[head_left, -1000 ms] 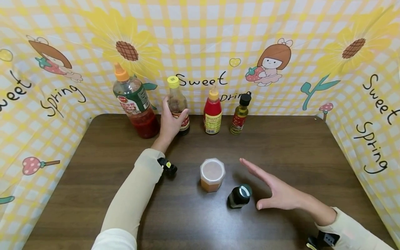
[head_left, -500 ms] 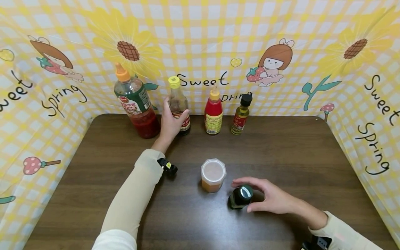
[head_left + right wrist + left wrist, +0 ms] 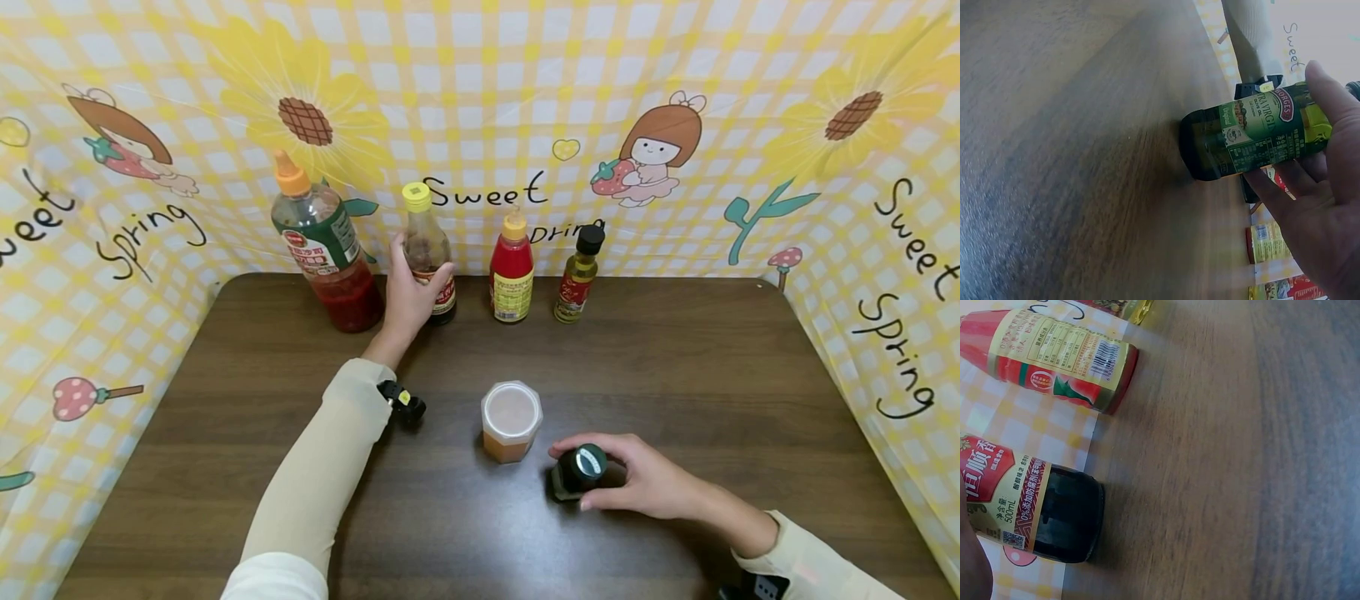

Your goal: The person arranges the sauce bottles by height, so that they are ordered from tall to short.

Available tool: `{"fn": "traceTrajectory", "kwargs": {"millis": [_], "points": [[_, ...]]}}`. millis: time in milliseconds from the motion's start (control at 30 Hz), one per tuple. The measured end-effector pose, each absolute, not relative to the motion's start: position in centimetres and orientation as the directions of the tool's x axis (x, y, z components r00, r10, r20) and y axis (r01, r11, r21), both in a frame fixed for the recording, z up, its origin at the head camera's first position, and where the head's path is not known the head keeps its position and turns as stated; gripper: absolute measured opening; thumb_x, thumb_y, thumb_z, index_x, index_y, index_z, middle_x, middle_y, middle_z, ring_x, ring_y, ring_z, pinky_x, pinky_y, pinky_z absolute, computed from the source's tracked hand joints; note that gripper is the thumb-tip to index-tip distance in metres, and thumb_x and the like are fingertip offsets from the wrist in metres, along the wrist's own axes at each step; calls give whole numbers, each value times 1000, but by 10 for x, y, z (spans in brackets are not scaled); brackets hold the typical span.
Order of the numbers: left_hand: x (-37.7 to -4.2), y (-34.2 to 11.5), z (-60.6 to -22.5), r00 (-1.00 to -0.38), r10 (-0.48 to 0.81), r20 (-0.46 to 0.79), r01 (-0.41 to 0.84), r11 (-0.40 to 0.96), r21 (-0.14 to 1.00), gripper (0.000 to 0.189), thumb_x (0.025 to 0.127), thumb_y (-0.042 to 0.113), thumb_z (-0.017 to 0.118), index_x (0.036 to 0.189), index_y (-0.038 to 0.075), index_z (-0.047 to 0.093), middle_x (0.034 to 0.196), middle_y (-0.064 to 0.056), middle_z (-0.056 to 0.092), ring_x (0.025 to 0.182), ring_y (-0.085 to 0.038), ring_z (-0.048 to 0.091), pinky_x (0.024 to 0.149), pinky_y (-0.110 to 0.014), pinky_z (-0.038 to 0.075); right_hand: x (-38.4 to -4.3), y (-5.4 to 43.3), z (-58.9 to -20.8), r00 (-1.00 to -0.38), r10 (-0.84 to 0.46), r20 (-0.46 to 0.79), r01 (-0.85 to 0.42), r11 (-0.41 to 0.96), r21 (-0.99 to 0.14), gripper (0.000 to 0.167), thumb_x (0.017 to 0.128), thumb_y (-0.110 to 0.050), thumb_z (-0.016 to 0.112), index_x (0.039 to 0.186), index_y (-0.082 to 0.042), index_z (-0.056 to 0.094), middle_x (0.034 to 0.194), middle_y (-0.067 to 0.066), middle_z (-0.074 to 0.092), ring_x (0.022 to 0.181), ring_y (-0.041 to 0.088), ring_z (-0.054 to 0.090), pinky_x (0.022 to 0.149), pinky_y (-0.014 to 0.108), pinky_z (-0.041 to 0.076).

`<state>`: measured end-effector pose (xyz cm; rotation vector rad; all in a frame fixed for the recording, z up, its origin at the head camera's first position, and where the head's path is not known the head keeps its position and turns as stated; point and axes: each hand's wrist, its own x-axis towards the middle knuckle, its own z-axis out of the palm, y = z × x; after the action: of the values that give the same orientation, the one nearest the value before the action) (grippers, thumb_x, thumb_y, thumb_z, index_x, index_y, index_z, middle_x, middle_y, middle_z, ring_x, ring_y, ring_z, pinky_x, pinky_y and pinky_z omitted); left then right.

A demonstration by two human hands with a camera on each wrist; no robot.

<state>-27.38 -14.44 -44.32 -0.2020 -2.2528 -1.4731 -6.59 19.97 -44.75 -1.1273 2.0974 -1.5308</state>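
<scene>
My left hand (image 3: 411, 290) grips the yellow-capped bottle (image 3: 427, 242); my right hand (image 3: 641, 479) curls round the olive oil bottle (image 3: 1260, 131). With so narrow a gap, swinging the right inward could topple the tub (image 3: 512, 417) just beside it.

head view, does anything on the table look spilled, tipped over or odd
Nothing stands out. The big orange-capped bottle looks slanted, but that may be just the camera angle. I see no spill on the table, and the octagonal jar, the held yellow-capped bottle and the dark green bottle show no visible damage.
</scene>
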Motion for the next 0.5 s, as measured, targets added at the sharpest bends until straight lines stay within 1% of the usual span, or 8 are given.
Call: {"fn": "traceTrajectory", "kwargs": {"millis": [133, 267, 400, 500], "points": [[-274, -144, -443, -891, -119, 438, 351, 430, 832, 84, 90, 33, 79, 153, 9, 29, 136, -25, 51, 120, -38, 56, 102, -52, 45, -64, 198, -448, -664, -725, 182, -407, 148, -901, 60, 84, 1, 81, 139, -9, 60, 134, 8, 66, 126, 19, 60, 106, 25, 44], [-274, -144, -444, -887, -124, 445, 354, 435, 828, 83, 90, 33, 79, 153, 8, 29, 136, -24, 51, 120, -37, 56, 102, -51, 45, -63, 197, -450, -664, -720, 201, -433, 152, -889, 57, 87, -2, 80, 139, -8, 59, 133, 11, 67, 125, 21, 61, 106, 25, 44], [-275, -144, -445, -880, -123, 460, 369, 434, 822, 82, 91, 32, 78, 152, 7, 29, 136, -24, 51, 120, -36, 56, 102, -51, 45, -63, 197, -450, -671, -714, 200, -426, 151, -892, 54, 89, -8, 80, 139, -10, 60, 131, 15, 67, 125, 20, 61, 106, 25, 44], [-276, -144, -445, -879, -123, 460, 370, 432, 822, 82, 91, 31, 78, 152, 7, 30, 135, -24, 52, 119, -36, 56, 102, -50, 45, -63, 196, -450, -658, -717, 231, -456, 135, -880, 53, 89, -7, 79, 138, -7, 60, 129, 17, 68, 124, 20, 62, 105, 26, 45]]}}
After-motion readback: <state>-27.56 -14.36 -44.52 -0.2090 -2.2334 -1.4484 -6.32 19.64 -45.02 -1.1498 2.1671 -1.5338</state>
